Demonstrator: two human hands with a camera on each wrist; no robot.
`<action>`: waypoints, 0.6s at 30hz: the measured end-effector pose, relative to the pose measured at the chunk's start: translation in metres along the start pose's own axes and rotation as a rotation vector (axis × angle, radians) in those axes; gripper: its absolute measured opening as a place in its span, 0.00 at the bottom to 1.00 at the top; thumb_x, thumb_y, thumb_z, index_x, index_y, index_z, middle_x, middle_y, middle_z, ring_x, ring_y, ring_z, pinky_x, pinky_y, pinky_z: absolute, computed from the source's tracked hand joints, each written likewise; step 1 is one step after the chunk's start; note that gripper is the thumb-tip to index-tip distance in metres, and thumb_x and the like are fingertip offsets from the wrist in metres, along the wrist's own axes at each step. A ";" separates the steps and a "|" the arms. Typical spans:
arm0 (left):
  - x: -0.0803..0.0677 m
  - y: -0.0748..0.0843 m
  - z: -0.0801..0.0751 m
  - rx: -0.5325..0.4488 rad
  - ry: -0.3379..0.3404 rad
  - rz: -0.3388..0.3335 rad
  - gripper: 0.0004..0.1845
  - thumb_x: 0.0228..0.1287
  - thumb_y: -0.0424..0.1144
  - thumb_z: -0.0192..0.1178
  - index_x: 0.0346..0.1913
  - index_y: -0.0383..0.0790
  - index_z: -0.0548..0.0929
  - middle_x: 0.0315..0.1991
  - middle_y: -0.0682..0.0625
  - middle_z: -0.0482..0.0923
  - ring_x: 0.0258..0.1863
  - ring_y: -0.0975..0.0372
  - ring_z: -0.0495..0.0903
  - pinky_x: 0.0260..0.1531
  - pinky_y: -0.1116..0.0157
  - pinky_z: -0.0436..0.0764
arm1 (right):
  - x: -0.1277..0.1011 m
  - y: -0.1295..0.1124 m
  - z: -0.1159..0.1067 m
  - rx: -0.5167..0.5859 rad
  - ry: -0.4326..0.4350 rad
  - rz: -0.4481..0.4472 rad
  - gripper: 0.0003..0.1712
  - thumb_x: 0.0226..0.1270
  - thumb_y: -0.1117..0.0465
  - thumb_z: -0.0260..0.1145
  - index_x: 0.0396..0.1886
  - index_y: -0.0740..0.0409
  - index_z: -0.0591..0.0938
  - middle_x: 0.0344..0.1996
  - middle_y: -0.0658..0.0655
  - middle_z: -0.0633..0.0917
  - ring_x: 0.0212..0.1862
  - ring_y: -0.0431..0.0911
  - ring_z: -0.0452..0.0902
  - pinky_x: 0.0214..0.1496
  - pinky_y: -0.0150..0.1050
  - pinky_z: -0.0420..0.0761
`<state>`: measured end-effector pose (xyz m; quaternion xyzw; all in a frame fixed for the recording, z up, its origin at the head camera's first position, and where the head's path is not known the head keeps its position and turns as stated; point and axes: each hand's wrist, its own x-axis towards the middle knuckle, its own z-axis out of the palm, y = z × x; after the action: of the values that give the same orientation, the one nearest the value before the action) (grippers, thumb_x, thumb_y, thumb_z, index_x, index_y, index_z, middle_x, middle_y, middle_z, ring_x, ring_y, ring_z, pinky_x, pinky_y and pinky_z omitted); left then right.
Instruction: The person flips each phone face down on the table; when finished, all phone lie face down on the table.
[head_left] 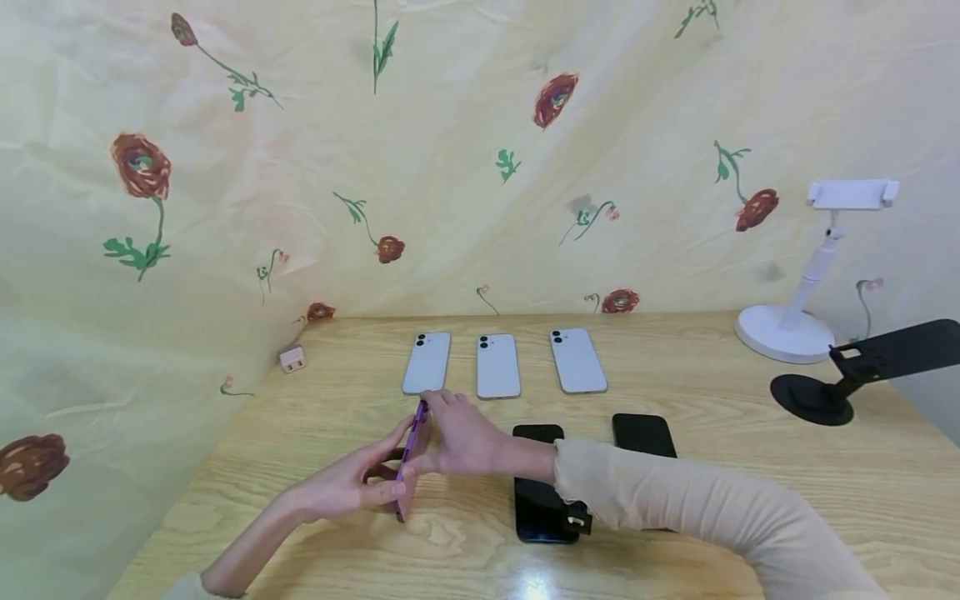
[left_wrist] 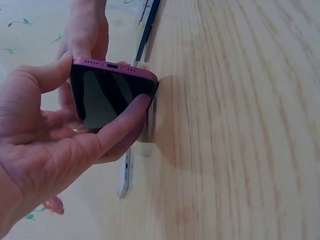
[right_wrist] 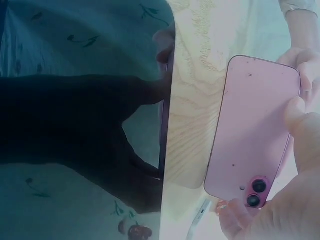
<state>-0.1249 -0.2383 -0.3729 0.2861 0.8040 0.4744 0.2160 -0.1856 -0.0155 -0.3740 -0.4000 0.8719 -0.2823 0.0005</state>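
Pink phone (head_left: 410, 454) held on edge above the bench (head_left: 750, 500), in front of three white phones (head_left: 498, 365). Left hand (head_left: 345, 487) fingers curled round its edges; right hand (head_left: 465, 433) fingers gripping its back.

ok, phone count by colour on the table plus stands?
White phones, face down: 3
Black phones: 2
Pink phone, held on edge in both hands: 1
Stands: 2, white stand, black stand
Total: 8
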 end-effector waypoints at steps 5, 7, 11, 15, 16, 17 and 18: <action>-0.001 -0.001 -0.002 -0.125 -0.021 -0.024 0.45 0.77 0.38 0.55 0.81 0.42 0.34 0.78 0.29 0.37 0.63 0.38 0.69 0.53 0.58 0.79 | 0.003 0.002 0.005 0.095 0.000 0.031 0.54 0.49 0.36 0.79 0.66 0.66 0.68 0.49 0.60 0.81 0.48 0.50 0.78 0.44 0.38 0.78; -0.001 -0.002 -0.003 -0.192 -0.034 -0.035 0.46 0.76 0.37 0.55 0.80 0.43 0.33 0.78 0.29 0.34 0.65 0.37 0.67 0.51 0.57 0.80 | 0.004 0.002 0.007 0.126 -0.007 0.046 0.54 0.50 0.38 0.80 0.66 0.65 0.68 0.50 0.61 0.81 0.49 0.50 0.78 0.46 0.39 0.78; -0.002 -0.002 -0.004 -0.251 -0.058 -0.020 0.46 0.76 0.35 0.55 0.80 0.44 0.31 0.75 0.25 0.40 0.64 0.38 0.68 0.50 0.54 0.81 | 0.002 0.003 0.012 0.112 -0.047 0.092 0.59 0.49 0.36 0.79 0.70 0.66 0.66 0.54 0.62 0.80 0.54 0.52 0.76 0.52 0.43 0.77; -0.003 -0.002 -0.006 -0.262 -0.078 0.004 0.46 0.76 0.34 0.54 0.80 0.43 0.31 0.72 0.22 0.48 0.63 0.40 0.69 0.50 0.53 0.81 | 0.001 0.004 0.019 0.029 -0.090 0.149 0.66 0.47 0.28 0.75 0.75 0.65 0.61 0.60 0.64 0.77 0.60 0.56 0.73 0.61 0.52 0.73; -0.003 -0.002 -0.007 -0.260 -0.079 0.004 0.46 0.76 0.34 0.54 0.80 0.43 0.31 0.72 0.22 0.48 0.64 0.40 0.69 0.51 0.53 0.81 | 0.001 0.003 0.021 0.005 -0.095 0.157 0.68 0.46 0.27 0.74 0.75 0.65 0.60 0.61 0.65 0.77 0.61 0.57 0.72 0.62 0.54 0.72; -0.004 -0.002 -0.007 -0.261 -0.081 0.006 0.46 0.76 0.34 0.54 0.80 0.43 0.31 0.72 0.22 0.49 0.64 0.40 0.69 0.51 0.53 0.81 | 0.001 0.003 0.022 -0.013 -0.096 0.161 0.68 0.46 0.26 0.74 0.75 0.65 0.61 0.61 0.65 0.76 0.62 0.57 0.72 0.63 0.56 0.71; -0.004 -0.002 -0.008 -0.262 -0.081 0.005 0.46 0.76 0.33 0.54 0.80 0.43 0.31 0.72 0.22 0.49 0.64 0.40 0.69 0.51 0.53 0.80 | 0.001 0.003 0.023 -0.029 -0.097 0.164 0.69 0.45 0.25 0.73 0.76 0.65 0.60 0.62 0.65 0.76 0.62 0.58 0.71 0.63 0.58 0.70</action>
<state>-0.1272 -0.2472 -0.3711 0.2764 0.7250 0.5640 0.2825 -0.1832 -0.0265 -0.3943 -0.3406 0.9047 -0.2489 0.0600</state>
